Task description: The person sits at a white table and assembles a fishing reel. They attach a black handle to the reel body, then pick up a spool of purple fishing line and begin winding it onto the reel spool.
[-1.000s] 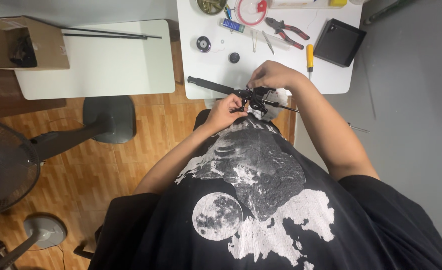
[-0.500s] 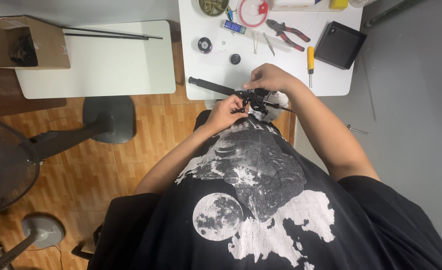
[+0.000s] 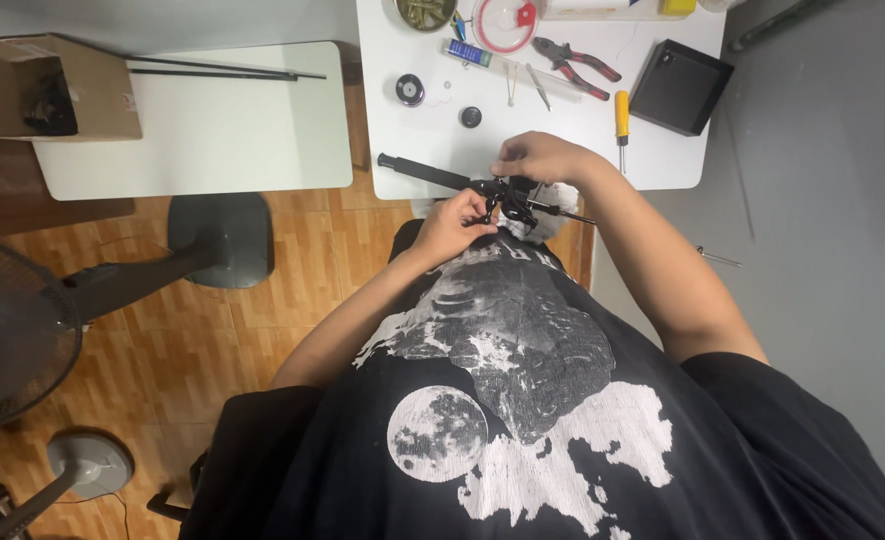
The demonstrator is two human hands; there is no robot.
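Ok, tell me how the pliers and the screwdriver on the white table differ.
The pliers have red handles, while the screwdriver has a yellow one. The pliers lie slanted across the white table, jaws toward the far left; the screwdriver lies nearly straight, pointing toward the person. The pliers have two spread handles, the screwdriver a single shaft. Both lie untouched, apart from the left hand and right hand, which hold a black mechanical assembly.

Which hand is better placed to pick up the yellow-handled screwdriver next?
Right, probably. The right hand rests over the black rod-shaped assembly, close beside the yellow-handled screwdriver; the left hand grips the assembly from below, farther away.
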